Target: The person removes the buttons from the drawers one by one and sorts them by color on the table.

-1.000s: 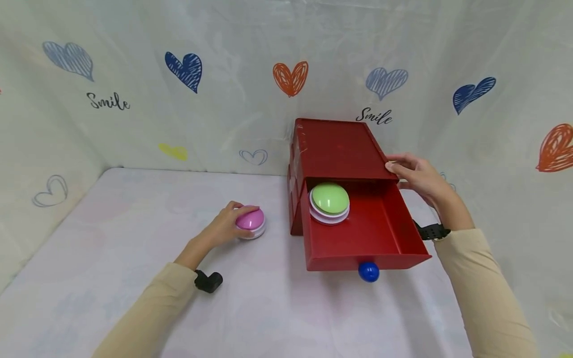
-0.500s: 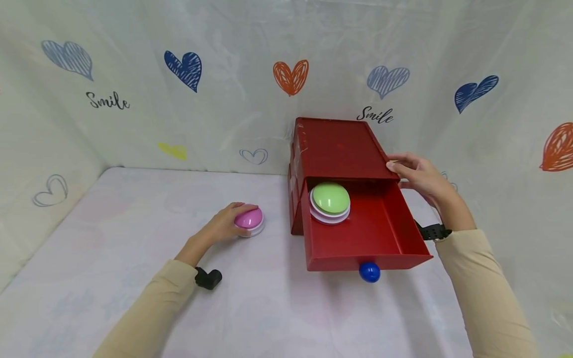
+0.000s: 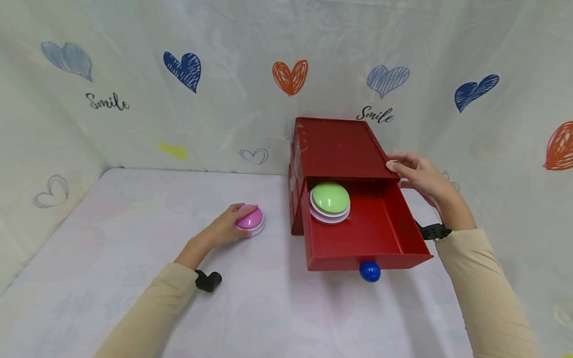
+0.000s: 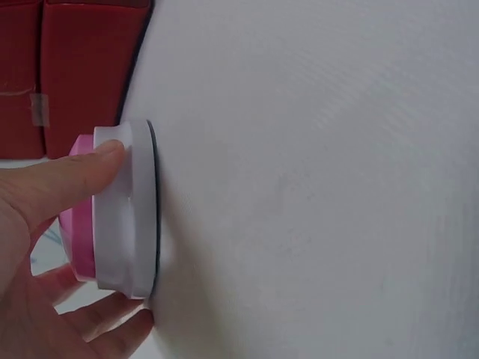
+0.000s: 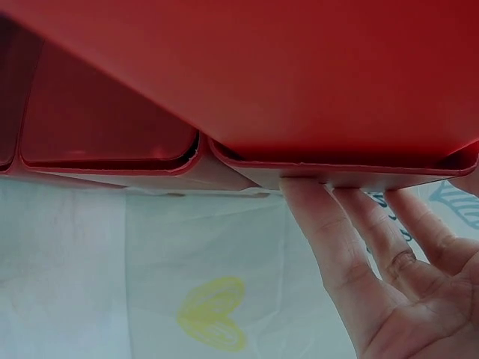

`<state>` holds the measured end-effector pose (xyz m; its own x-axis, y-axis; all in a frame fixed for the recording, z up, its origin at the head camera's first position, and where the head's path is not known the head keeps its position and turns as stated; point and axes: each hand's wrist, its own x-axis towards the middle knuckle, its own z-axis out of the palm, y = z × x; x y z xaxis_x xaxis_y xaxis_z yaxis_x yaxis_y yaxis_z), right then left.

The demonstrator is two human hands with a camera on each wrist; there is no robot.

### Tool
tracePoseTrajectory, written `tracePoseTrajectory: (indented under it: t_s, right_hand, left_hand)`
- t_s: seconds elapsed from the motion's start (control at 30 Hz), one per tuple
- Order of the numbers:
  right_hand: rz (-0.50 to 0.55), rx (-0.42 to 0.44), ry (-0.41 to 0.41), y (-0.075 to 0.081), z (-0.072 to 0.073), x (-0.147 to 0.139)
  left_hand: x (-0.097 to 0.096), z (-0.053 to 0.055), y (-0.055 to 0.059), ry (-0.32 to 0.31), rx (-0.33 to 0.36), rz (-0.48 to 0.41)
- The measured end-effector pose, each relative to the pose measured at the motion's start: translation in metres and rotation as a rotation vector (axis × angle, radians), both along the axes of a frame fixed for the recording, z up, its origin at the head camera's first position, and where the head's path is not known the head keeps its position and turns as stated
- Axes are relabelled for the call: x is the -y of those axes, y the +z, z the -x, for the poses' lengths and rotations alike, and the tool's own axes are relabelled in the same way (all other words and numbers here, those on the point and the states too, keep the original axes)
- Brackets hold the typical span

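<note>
- Pale tabletop (image 3: 255,318) up front, and scarcely a shift across it in the past second!
- Nearest, a blue knob (image 3: 370,272) on the front of the red drawer (image 3: 358,241); standing well out, exactly as a second ago.
- Next, over to the left hand (image 3: 222,226): clamped by thumb and fingers on the pink-topped button (image 3: 250,218), reaching down to its white base. Hardly a nudge over that second; sitting on the table, apparently flat, left of the cabinet and apart from it.
- Deeper in, a green-topped button (image 3: 331,200), unmoved beside the drawer's left wall.
- Now to the right hand (image 3: 423,180): spread at the fingers, with tips against the side of the red cabinet (image 3: 342,149) and thumb at its top edge. No change; looking like a steadying touch, with the work momentarily paused on a secured hold.
- Farthest, a whitish cloth (image 3: 237,99) with printed hearts and "Smile" lettering.
</note>
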<state>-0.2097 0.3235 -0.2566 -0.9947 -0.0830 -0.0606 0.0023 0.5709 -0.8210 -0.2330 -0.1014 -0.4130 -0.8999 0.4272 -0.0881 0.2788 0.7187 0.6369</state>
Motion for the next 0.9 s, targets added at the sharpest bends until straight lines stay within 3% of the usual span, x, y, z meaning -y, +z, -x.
tracePoseTrajectory:
  t_s: [0.53, 0.73, 0.9]
  right_hand:
    - [-0.009, 0.002, -0.007, -0.002, 0.003, 0.0]
    - [0.007, 0.001, -0.001, -0.003, 0.003, 0.001]
    - [0.017, 0.008, 0.019, -0.003, 0.004, -0.003]
  left_hand:
    - [0.001, -0.004, 0.0, -0.05, 0.011, 0.059]
    - [-0.001, -0.006, 0.01, -0.045, 0.024, 0.153]
    - [-0.005, -0.011, 0.024, -0.087, -0.035, 0.183]
